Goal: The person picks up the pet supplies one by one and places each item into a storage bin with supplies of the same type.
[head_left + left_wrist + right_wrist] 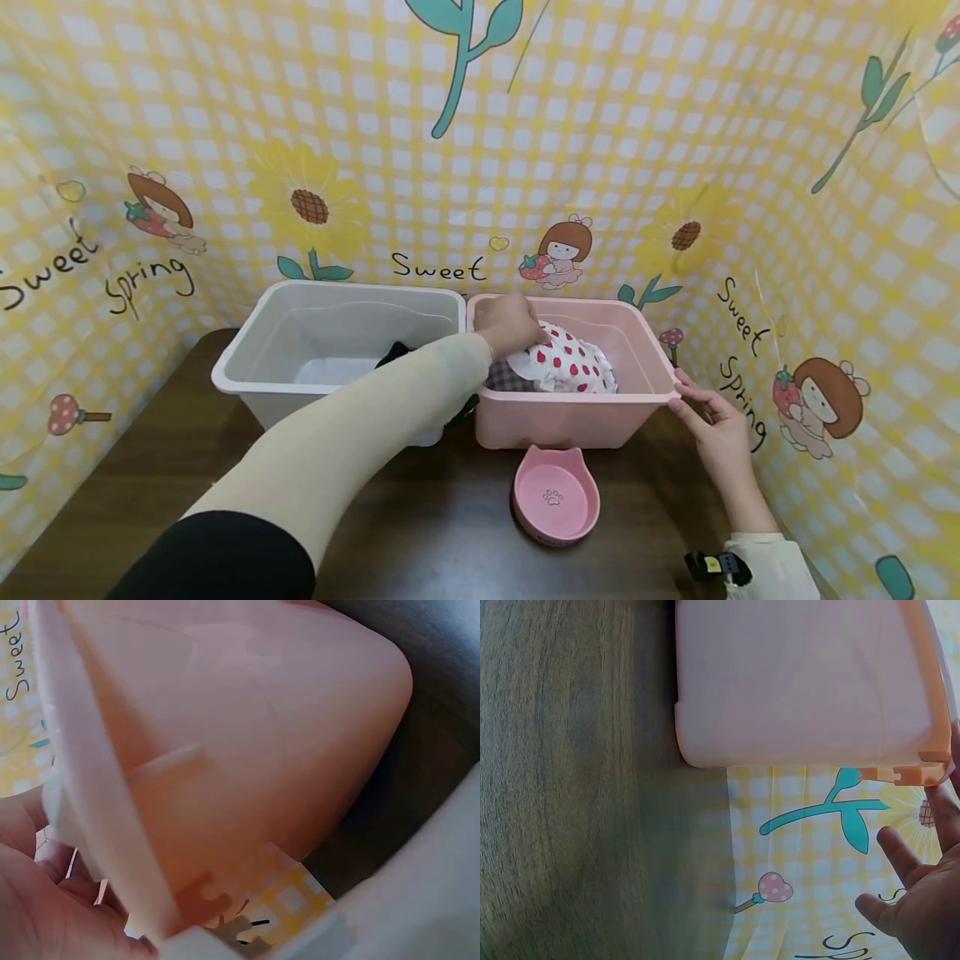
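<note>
A pink storage bin (570, 421) stands at centre right. It holds a white cloth with red prints (573, 362) and a dark checked cloth (510, 377). My left hand (510, 323) reaches across the grey bin and over the pink bin's left end. Its curled fingers pinch the white cloth's upper edge; in the left wrist view the rim partly hides that hand (56, 877). At the pink bin's front right corner, my right hand (716, 429) holds the rim between thumb and fingers. The right wrist view shows other fingers (900, 855) spread away from the bin.
A light grey bin (262, 350) stands directly left of the pink one, with something black (393, 354) partly hidden inside. In front is a pink cat-eared bowl (555, 500) on the dark wooden table (420, 533). A yellow checked sheet (637, 125) hangs behind and along both sides.
</note>
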Action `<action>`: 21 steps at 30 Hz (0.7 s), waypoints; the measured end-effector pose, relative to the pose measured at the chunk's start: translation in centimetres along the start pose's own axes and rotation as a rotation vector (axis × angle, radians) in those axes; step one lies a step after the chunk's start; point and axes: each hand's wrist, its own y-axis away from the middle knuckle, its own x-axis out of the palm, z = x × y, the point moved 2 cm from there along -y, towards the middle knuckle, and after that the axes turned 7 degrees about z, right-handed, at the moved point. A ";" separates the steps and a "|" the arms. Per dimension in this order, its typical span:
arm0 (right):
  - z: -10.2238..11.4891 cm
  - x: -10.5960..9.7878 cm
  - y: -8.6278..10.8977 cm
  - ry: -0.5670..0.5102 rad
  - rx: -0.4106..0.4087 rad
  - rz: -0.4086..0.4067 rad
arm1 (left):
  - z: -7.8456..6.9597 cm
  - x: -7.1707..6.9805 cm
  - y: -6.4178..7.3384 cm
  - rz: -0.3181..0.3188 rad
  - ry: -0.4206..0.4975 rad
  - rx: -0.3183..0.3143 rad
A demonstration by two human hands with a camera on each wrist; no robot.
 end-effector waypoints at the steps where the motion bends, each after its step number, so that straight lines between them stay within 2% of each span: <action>1: 0.0 0.0 0.0 -0.002 0.001 0.001 | 0.1 0.1 0.1 0.008 -0.002 -0.002; 7: 0.0 -0.2 -0.1 -0.007 0.004 -0.012 | 0.1 0.5 1.1 0.024 0.016 0.023; 12: 0.1 -0.2 0.0 0.001 0.016 -0.010 | 0.0 0.8 1.3 0.017 -0.025 0.017; 15: 0.0 -0.1 0.1 0.000 0.019 -0.014 | 0.0 0.7 1.7 0.015 0.019 0.013; 19: 0.0 0.0 0.1 -0.034 0.023 -0.015 | 0.0 0.1 2.4 0.030 0.130 0.073; 21: 0.0 0.1 0.0 -0.050 0.025 -0.011 | 0.0 -0.2 2.8 0.034 0.154 0.115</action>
